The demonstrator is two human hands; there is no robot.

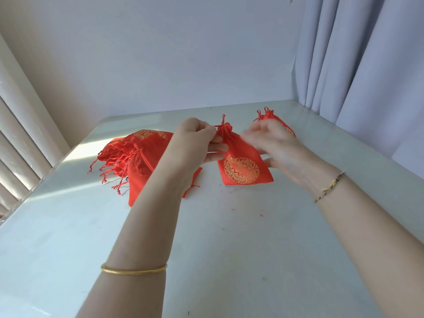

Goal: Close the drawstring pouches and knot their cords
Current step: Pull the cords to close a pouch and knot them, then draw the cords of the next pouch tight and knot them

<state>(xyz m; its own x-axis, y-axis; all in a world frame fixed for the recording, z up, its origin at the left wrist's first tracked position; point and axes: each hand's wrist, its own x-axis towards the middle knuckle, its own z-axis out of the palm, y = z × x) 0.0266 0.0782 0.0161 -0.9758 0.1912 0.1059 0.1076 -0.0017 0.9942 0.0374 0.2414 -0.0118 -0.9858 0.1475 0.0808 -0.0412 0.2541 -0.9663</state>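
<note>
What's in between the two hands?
A red pouch with a gold pattern, its top gathered, lies between the left hand and the right hand; the head view shows it.

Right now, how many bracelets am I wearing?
2: a gold bangle on the left forearm and a thin braided bracelet on the right wrist. More may sit out of frame.

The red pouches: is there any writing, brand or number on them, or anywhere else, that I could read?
No readable words or numbers anywhere.
On the held pouch: a round gold emblem, ornamental, too blurred to read.
On the pile of pouches: gold print, partly folded over, unreadable.
On the far pouch: gold marks, mostly hidden behind the right hand, unreadable.
</note>
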